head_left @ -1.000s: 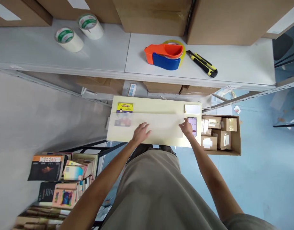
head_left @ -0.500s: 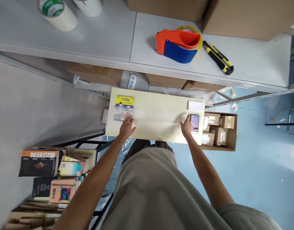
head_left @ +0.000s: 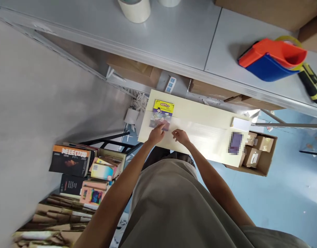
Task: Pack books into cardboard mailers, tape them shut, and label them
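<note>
A booklet with a yellow and purple cover lies on the left part of a pale yellow board. Clear plastic film covers its lower part and stretches right across the board. My left hand rests at the booklet's lower edge, index finger stretched out over the film, holding nothing visible. Just right of it, above the film, is my right hand, its fingers loosely bent and apart; I see nothing in them. A phone, blurred out, lies at the board's right end.
White cards or a flat box lie above the phone. An open carton of small parcels stands at the right. Books are stacked at lower left. The grey shelf ahead bears a tape dispenser, a cutter and tape rolls.
My right hand has left the phone and moved left, close to my left hand. My left hand stays at the booklet's lower edge. The view has turned left and tilted.
</note>
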`<state>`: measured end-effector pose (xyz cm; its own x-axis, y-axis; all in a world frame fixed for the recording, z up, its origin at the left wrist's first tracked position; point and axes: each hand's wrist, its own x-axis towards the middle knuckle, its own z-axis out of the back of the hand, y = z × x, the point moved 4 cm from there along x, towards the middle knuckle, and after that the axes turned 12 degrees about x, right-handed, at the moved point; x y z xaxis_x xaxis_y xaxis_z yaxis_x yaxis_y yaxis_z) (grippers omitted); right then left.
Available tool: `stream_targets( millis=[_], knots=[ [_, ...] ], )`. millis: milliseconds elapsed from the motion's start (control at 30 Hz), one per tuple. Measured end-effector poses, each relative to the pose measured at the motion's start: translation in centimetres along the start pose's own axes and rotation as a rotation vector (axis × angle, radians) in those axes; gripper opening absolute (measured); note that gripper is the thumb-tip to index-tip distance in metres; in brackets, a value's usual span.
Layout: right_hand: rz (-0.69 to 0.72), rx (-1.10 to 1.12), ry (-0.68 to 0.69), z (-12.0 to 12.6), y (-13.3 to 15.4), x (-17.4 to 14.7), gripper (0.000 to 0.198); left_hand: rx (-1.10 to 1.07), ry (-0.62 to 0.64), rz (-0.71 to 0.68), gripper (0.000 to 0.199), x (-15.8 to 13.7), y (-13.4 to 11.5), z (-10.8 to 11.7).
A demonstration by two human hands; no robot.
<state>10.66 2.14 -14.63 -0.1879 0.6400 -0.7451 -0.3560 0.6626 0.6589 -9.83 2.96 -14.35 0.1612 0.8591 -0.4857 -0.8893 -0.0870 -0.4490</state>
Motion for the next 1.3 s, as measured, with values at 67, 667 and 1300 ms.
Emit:
stream_targets(
  millis=[67, 667, 1300],
  knots=[
    [-0.058, 0.094, 0.021, -3.1, 0.3, 1.5, 0.021, -0.050, 0.012, -0.036, 0.058, 0.4, 0.5, 0.4],
    [-0.350, 0.354, -0.081, -5.1, -2.9, 3.7, 0.047, -0.071, -0.138, 0.326, 0.047, 13.3, 5.3, 7.1],
    [-0.278, 0.561, 0.098, -3.9, -2.4, 3.0, 0.036, -0.210, -0.565, -0.156, 0.024, 3.3, -11.3, 18.3]
  ],
)
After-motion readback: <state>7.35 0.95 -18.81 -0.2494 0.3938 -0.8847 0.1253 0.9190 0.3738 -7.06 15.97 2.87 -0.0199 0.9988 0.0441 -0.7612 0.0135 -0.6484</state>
